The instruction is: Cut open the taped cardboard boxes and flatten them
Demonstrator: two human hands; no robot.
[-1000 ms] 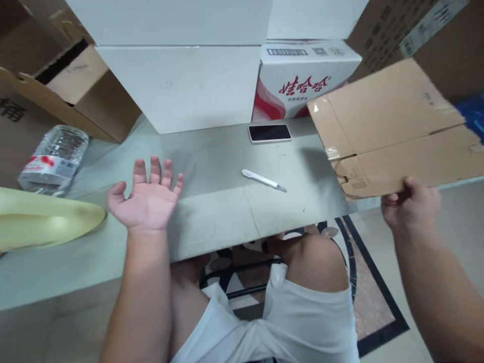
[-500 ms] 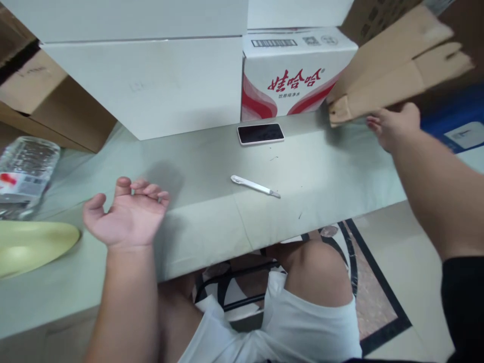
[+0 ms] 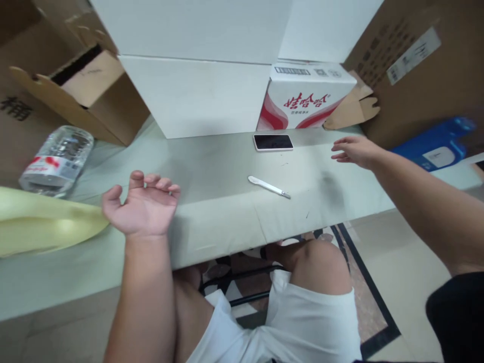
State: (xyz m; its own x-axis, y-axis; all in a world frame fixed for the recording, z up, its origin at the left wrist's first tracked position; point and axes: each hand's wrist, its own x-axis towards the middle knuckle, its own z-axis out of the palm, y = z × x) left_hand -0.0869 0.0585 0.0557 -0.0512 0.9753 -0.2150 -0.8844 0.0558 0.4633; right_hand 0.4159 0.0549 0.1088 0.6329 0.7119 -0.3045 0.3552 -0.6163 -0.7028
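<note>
My left hand [image 3: 145, 204] is palm up over the left part of the table, fingers loosely curled and apart, holding nothing. A yellow-green smooth object [image 3: 56, 222] lies just left of it. My right hand [image 3: 355, 151] is above the table at the right, fingers stretched out with nothing in them. Behind it, a flattened brown cardboard piece [image 3: 351, 110] leans beside a white and red carton [image 3: 302, 103]. Between my hands lies a white utility knife [image 3: 269, 186] with its blade end to the right. A phone [image 3: 273, 142] with a dark screen lies behind the knife.
Large white boxes [image 3: 204, 96] stand along the back. At the left are an open brown box [image 3: 109, 106] and a clear water bottle [image 3: 58, 161] on its side. A blue container [image 3: 434, 146] and a large brown carton [image 3: 446, 65] stand at the right.
My right hand has let go of the cardboard piece and moved left and toward me. The cardboard now rests by the red and white carton. My view has shifted left.
</note>
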